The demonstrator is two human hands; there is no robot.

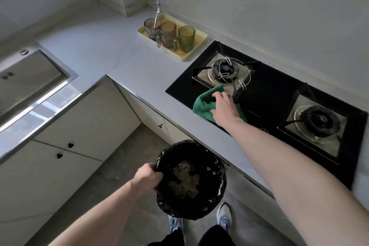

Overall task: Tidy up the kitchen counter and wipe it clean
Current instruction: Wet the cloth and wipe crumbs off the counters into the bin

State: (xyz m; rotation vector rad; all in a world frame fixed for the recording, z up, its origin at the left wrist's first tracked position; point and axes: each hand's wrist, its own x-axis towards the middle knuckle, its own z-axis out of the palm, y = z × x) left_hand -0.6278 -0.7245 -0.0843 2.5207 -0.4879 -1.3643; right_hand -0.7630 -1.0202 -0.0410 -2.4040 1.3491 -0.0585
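Note:
A green cloth [203,103] lies on the front left part of the black glass hob [267,96], beside the left burner [224,71]. My right hand [224,108] rests flat on the cloth, fingers spread over it. Below the counter edge, my left hand [147,176] grips the rim of a bin lined with a black bag [211,201], held above the floor. Several pale scraps of paper lie inside the bin. The white counter [111,52] runs in an L shape around the corner.
A cream tray [199,45] at the back holds three tinted glass mugs, one with a spoon in it. The right burner [319,121] sits further along the hob. A steel sink [30,80] is at the left. Cabinet doors and grey floor lie below.

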